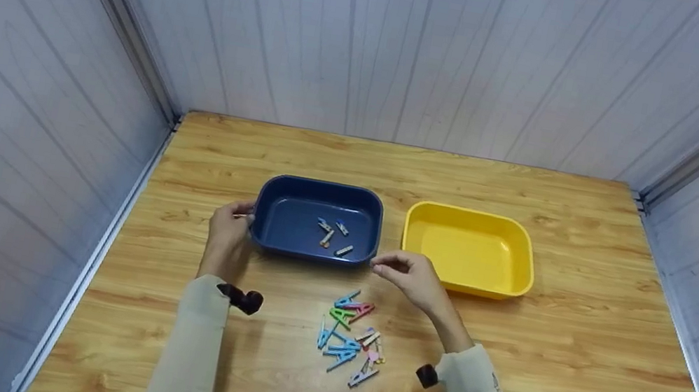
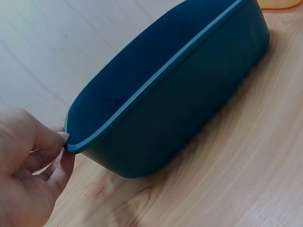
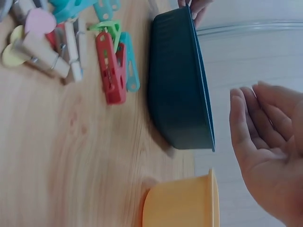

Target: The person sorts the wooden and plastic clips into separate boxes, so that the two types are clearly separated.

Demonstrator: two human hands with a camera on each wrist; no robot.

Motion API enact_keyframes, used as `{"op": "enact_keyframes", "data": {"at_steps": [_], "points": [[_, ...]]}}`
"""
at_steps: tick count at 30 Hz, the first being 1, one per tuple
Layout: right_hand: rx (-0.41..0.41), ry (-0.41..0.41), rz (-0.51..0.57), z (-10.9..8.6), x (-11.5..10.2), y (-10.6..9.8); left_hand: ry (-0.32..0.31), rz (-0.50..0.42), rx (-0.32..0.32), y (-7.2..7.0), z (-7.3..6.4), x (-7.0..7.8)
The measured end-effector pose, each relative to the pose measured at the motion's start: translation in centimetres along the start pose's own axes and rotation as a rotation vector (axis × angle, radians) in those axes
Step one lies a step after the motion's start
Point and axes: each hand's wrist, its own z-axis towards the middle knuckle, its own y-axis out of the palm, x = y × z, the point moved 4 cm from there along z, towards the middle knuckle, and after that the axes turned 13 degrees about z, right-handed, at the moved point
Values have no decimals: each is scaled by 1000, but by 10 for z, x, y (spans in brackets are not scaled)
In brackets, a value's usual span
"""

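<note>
At its left end, my left hand (image 1: 227, 229) pinches the rim of a dark blue plastic basin (image 1: 311, 256); in the left wrist view the thumb lies over the rim with fingers beneath. Several small wooden clothespins (image 1: 327, 238) lie inside the basin. My right hand (image 1: 412, 279) hovers by the basin's front right corner. Its fingers are loosely bent, and the right wrist view shows nothing between them. Nearer to me on the table is a loose pile of clothespins, among them blue plastic ones (image 1: 342, 345), a red one (image 3: 111, 71), a green one (image 1: 341, 316) and wooden ones (image 3: 45, 54).
A yellow plastic basin (image 1: 462, 287) stands right of the blue one, a narrow gap between them. Both rest on a wood-grain table (image 1: 593, 265). White panel walls (image 1: 389, 46) enclose the back and both sides.
</note>
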Motion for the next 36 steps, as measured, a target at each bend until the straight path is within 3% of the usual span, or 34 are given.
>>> {"op": "enact_keyframes", "data": {"at_steps": [3, 8, 14, 19, 24, 31, 36], "points": [[-37, -7, -24, -6, 3, -1, 25, 46, 12, -1, 0, 0], [-77, -8, -42, -14, 8, -1, -18, -29, -5, -1, 0, -1], [-89, 25, -41, -21, 16, 0, -13, -1, 0, -2, -1, 0], [-116, 3, -68, -29, 20, 3, -19, -40, 2, 0, 0, 0], [-136, -25, -111, -35, 26, 7, -3, -17, 9, 0, 0, 1], [-197, 17, -127, -41, 39, 13, -39, -51, -1, 0, 0, 0], [-209, 66, -135, -42, 57, 13, -74, -134, -19, 2, 0, 0]]}}
